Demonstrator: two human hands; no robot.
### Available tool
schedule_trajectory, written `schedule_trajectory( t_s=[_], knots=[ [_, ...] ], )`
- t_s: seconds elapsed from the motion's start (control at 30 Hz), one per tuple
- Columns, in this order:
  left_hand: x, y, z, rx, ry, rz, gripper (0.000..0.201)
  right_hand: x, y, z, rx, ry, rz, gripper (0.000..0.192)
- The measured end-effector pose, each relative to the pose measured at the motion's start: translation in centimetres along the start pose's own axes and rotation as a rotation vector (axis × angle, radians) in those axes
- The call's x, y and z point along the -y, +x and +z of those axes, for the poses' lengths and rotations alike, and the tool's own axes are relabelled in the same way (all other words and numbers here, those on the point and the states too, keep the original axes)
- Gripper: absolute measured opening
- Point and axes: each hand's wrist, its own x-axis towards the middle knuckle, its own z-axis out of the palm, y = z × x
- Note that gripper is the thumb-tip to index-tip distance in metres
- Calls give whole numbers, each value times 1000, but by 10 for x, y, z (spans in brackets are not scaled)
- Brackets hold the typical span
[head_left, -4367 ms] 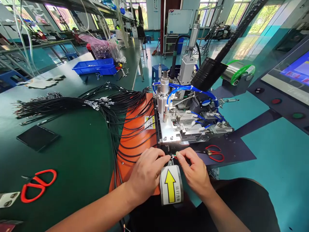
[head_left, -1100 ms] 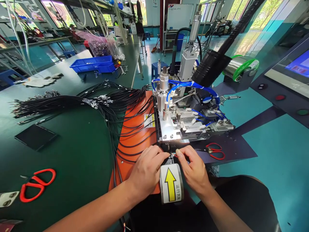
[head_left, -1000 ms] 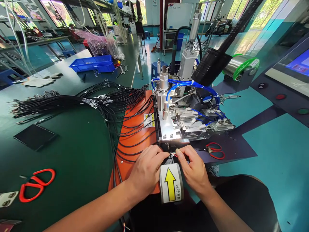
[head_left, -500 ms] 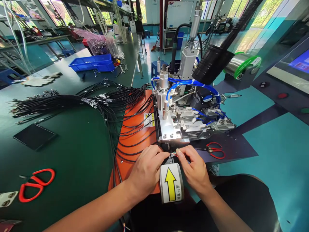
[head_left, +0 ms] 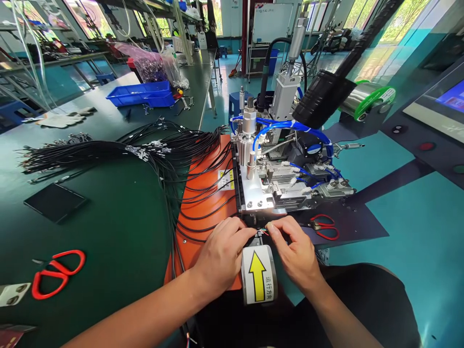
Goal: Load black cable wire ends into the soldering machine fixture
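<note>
Low in the middle of the frame, a curved guard (head_left: 258, 281) with a yellow arrow sits between the two hands. The left hand (head_left: 220, 255) lies on the orange mat (head_left: 203, 203), just left of the guard. Its fingers (head_left: 243, 234) are curled close together, and the tips pinch a thin wire end (head_left: 262, 233) right above the guard. The right hand (head_left: 297, 253) is just right of the guard. Its finger and thumb (head_left: 272, 227) are nearly shut and pinch the same small wire end from the other side. The two sets of fingertips almost meet. The wire end shows tiny bits of red and green, but it is too small to see more. It sits at the front edge of the silver machine (head_left: 270, 188), in the middle of the frame.

Right of the right hand, small red scissors (head_left: 325, 227) lie on a dark sheet. At the lower left, bigger red scissors (head_left: 58, 273) lie on the green table (head_left: 108, 232). A flat black pad (head_left: 54, 202) lies further up on the left.

Many black cables (head_left: 152, 152) spread from the left across the mat toward the machine. Blue tubes (head_left: 290, 128) loop over the machine's top. Far back, at the upper left, a blue tray (head_left: 141, 94) sits on the table.
</note>
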Motion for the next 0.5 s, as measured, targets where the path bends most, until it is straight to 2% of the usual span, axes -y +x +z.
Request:
schedule_trajectory(
  t_s=[0.27, 0.5],
  knots=[
    [-1, 0, -1, 16, -16, -16, 23, 2, 2, -5, 51, -13, -2, 20],
    [-1, 0, -1, 41, -23, -25, 21, -2, 2, -14, 32, -31, 44, 20]
  ],
)
